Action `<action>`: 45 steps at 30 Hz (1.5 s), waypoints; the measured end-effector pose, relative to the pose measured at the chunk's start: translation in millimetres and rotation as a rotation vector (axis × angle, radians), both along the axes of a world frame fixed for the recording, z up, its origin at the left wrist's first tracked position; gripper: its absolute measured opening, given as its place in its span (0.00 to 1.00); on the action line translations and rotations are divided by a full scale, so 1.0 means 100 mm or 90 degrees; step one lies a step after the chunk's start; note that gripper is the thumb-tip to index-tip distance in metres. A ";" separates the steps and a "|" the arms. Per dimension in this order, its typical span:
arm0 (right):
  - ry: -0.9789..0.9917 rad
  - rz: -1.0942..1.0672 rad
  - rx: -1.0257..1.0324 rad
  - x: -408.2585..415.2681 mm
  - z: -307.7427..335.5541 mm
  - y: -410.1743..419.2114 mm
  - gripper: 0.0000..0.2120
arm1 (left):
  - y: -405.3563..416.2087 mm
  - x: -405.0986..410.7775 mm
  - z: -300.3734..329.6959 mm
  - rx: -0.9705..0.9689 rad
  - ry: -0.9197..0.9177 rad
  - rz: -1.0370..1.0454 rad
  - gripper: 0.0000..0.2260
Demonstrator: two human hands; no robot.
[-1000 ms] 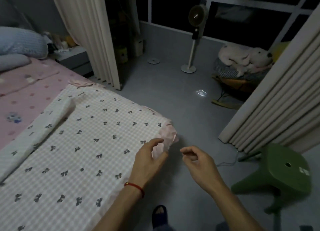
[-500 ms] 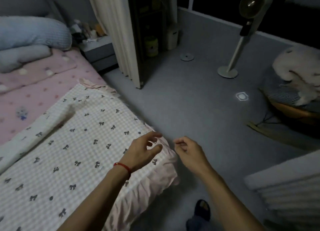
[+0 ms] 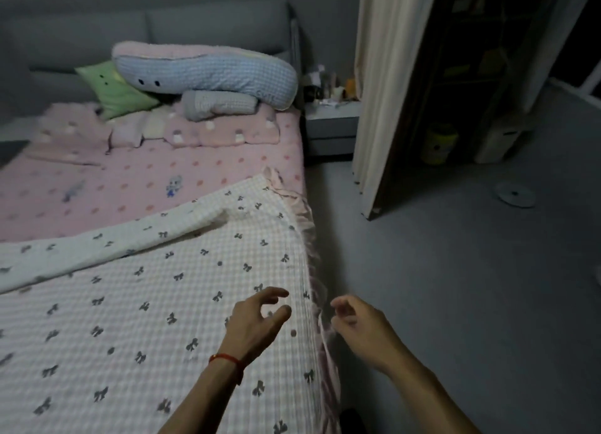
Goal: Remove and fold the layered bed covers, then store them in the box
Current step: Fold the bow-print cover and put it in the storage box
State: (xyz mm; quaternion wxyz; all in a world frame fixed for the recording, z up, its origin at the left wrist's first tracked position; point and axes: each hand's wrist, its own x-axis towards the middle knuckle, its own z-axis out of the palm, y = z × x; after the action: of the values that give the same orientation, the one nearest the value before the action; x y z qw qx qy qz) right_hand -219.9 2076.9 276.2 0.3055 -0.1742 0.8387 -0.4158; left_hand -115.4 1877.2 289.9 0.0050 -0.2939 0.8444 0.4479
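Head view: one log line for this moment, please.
cover: spread on bed, far edge folded back | left hand: above cover, fingers loosely curled, holding nothing | right hand: beside frill, holding nothing

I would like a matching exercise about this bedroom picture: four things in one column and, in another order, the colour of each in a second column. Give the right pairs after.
Things:
1. checked cover with bows
2. long pillow with two dot eyes
3. cushion behind that pillow
4. cord on the left wrist

Colours:
A. green
B. red
C. white with dark grey print
D. light blue

Pairs: 1-C, 2-D, 3-A, 4-B
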 end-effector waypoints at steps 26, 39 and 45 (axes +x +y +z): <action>-0.159 0.157 0.022 -5.02 -1.73 -4.59 0.08 | -3.04 -4.38 -0.74 0.195 -0.213 0.352 0.26; 0.128 0.496 0.256 -6.22 -3.31 -6.79 0.21 | -4.02 -4.66 -1.54 0.234 -0.325 0.514 0.21; 0.294 0.498 0.364 -6.38 -3.35 -6.86 0.15 | -3.98 -4.32 -1.52 0.278 -0.347 0.587 0.18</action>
State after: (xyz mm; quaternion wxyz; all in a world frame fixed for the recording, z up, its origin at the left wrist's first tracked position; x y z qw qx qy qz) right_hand -858.2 1391.2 -59.3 0.2806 -0.4706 0.8362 0.0234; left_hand -547.1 1479.1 137.9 0.0869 -0.7285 0.4851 0.4759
